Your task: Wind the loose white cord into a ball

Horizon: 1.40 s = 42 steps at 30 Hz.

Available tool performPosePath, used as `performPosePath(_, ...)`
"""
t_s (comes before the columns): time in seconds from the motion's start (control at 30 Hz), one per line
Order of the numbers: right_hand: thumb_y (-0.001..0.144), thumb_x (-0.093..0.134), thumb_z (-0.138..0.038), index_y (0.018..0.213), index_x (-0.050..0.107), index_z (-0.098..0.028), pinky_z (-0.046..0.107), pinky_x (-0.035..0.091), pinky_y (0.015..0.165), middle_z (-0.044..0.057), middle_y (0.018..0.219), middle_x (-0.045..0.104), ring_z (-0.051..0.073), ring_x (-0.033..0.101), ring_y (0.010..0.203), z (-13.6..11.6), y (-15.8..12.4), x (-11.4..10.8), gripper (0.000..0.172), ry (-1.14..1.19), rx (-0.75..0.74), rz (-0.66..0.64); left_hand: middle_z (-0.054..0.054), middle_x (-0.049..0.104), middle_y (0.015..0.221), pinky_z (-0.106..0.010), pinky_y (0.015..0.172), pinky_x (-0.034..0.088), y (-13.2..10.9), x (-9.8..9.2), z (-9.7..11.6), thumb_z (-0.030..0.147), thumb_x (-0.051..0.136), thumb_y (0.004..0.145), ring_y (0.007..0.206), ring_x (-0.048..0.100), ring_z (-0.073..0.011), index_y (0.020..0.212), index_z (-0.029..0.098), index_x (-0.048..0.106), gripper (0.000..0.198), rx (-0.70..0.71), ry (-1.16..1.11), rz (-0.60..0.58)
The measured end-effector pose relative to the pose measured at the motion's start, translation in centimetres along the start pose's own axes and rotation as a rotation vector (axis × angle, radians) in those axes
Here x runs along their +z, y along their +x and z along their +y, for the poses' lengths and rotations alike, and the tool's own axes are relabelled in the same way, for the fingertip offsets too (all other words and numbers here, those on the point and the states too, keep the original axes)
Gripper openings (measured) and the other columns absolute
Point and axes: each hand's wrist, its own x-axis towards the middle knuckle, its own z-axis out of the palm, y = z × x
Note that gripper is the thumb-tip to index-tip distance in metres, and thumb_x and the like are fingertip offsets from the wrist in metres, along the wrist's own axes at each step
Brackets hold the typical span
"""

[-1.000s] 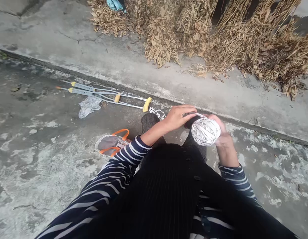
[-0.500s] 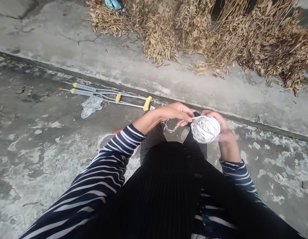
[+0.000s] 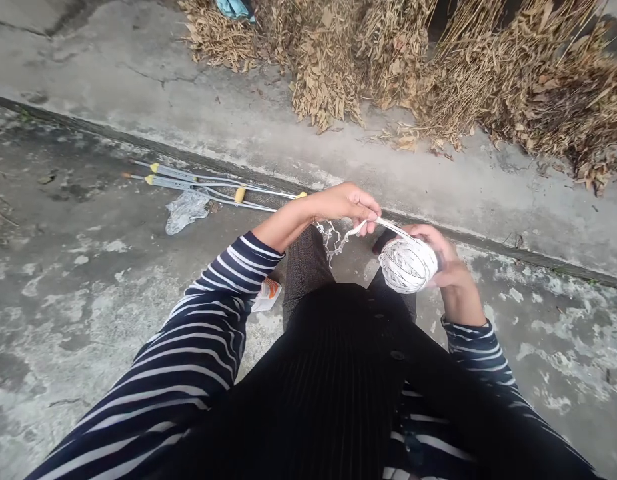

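My right hand (image 3: 441, 253) is wrapped round the far side of a white ball of cord (image 3: 408, 265), its fingers partly hidden behind the ball. A length of flat white cord (image 3: 394, 228) stretches from the top of the ball to my left hand (image 3: 352, 205). There the thumb and fingers pinch it. Past my left hand, a loose, crinkled tail of the cord (image 3: 333, 239) dangles over my knees.
Aluminium crutches (image 3: 223, 190) with yellow grips lie along a low concrete step (image 3: 228, 127), beside a clear plastic bag (image 3: 186, 212). Dry leafy stalks (image 3: 328, 67) are heaped on the step. An orange and white item (image 3: 266, 295) is on the ground by my left leg.
My left hand has moved left and up, away from the ball, drawing a longer stretch of cord between the hands. The ball has shifted slightly down and left.
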Motion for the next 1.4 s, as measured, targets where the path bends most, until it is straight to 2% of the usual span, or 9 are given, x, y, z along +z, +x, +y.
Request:
performPosePath(0.27, 0.057, 0.097, -0.040, 0.122, 0.074, -0.034, 0.033, 0.050, 0.093, 0.002, 0.131, 0.061, 0.024, 0.059, 0.114, -1.1, 0.0, 0.6, 0.069, -0.061, 0.029, -0.002, -0.006, 0.073, 0.075, -0.023, 0.050, 0.037, 0.3, -1.4, 0.4, 0.036, 0.075, 0.088, 0.051, 0.058, -0.0095, 0.086, 0.015, 0.078, 0.020, -0.048, 0.068, -0.107)
performPosePath(0.4, 0.053, 0.098, -0.040, 0.120, 0.075, -0.032, 0.033, 0.050, 0.091, 0.003, 0.130, 0.061, 0.025, 0.060, 0.112, -0.8, -0.2, 0.6, 0.071, -0.037, 0.064, 0.052, -0.005, 0.072, 0.074, -0.023, 0.052, 0.036, 0.2, -0.9, 0.8, 0.027, 0.070, 0.087, 0.051, 0.057, -0.0089, 0.087, 0.015, 0.076, 0.014, -0.101, 0.154, -0.125)
performPosePath(0.63, 0.044, 0.099, -0.039, 0.116, 0.075, -0.030, 0.034, 0.054, 0.091, 0.004, 0.128, 0.064, 0.025, 0.063, 0.108, -0.3, -0.4, 0.5, 0.077, 0.088, 0.067, 0.225, 0.000, 0.069, 0.071, -0.023, 0.068, 0.040, -0.3, 0.6, -1.8, 0.013, 0.064, 0.085, 0.065, 0.060, -0.0101, 0.094, 0.014, 0.074, 0.014, -0.028, 0.374, 0.157)
performPosePath(0.83, 0.039, 0.099, -0.046, 0.115, 0.070, -0.030, 0.043, 0.059, 0.089, 0.005, 0.132, 0.065, 0.030, 0.066, 0.109, 0.8, -0.7, 1.0, 0.083, 0.190, 0.121, 0.317, -0.003, 0.076, 0.087, -0.025, 0.077, 0.043, 0.4, 1.3, -5.1, 0.006, 0.055, 0.081, 0.082, 0.065, -0.0148, 0.090, 0.018, 0.078, 0.028, 0.029, 0.655, 0.341)
performPosePath(1.0, 0.039, 0.097, -0.060, 0.109, 0.066, -0.031, 0.052, 0.058, 0.092, 0.007, 0.128, 0.066, 0.038, 0.064, 0.119, 0.0, -0.9, 0.9, 0.082, 0.208, 0.004, 0.350, -0.005, 0.077, 0.088, -0.026, 0.074, 0.043, 0.9, -1.0, -7.7, 0.004, 0.047, 0.087, 0.074, 0.063, -0.0161, 0.091, 0.015, 0.081, 0.036, -0.173, 0.661, 0.536)
performPosePath(1.1, 0.040, 0.097, -0.060, 0.108, 0.065, -0.030, 0.055, 0.056, 0.098, 0.008, 0.126, 0.066, 0.039, 0.062, 0.124, -0.6, -1.1, 1.2, 0.080, 0.168, 0.010, 0.349, -0.007, 0.078, 0.090, -0.027, 0.077, 0.044, 1.3, -3.1, -9.0, 0.003, 0.053, 0.087, 0.081, 0.067, -0.0190, 0.096, 0.015, 0.082, 0.033, -0.322, 0.686, 0.527)
performPosePath(1.17, 0.040, 0.097, -0.059, 0.107, 0.065, -0.030, 0.056, 0.056, 0.100, 0.007, 0.125, 0.067, 0.040, 0.062, 0.125, -0.7, -1.1, 1.6, 0.080, 0.173, 0.017, 0.351, -0.012, 0.079, 0.104, -0.029, 0.085, 0.047, 1.8, -3.6, -9.2, -0.001, 0.058, 0.084, 0.095, 0.069, -0.0227, 0.104, 0.014, 0.082, 0.034, -0.410, 0.715, 0.536)
performPosePath(1.27, 0.040, 0.099, -0.051, 0.109, 0.066, -0.031, 0.057, 0.056, 0.102, 0.006, 0.127, 0.067, 0.040, 0.062, 0.126, -0.6, -0.9, 2.1, 0.079, 0.210, 0.027, 0.384, -0.016, 0.071, 0.133, -0.032, 0.094, 0.051, 2.5, -2.1, -8.1, 0.001, 0.062, 0.087, 0.114, 0.068, -0.0246, 0.126, 0.015, 0.076, 0.043, -0.249, 0.546, 0.542)
performPosePath(1.4, 0.040, 0.099, -0.045, 0.112, 0.069, -0.032, 0.056, 0.054, 0.108, 0.005, 0.132, 0.067, 0.038, 0.062, 0.130, -0.3, -0.8, 2.2, 0.079, 0.247, 0.052, 0.413, -0.016, 0.066, 0.142, -0.030, 0.086, 0.058, 2.8, 3.7, -5.6, 0.011, 0.062, 0.094, 0.121, 0.067, -0.0220, 0.141, 0.019, 0.065, 0.048, 0.091, -0.038, 0.362)
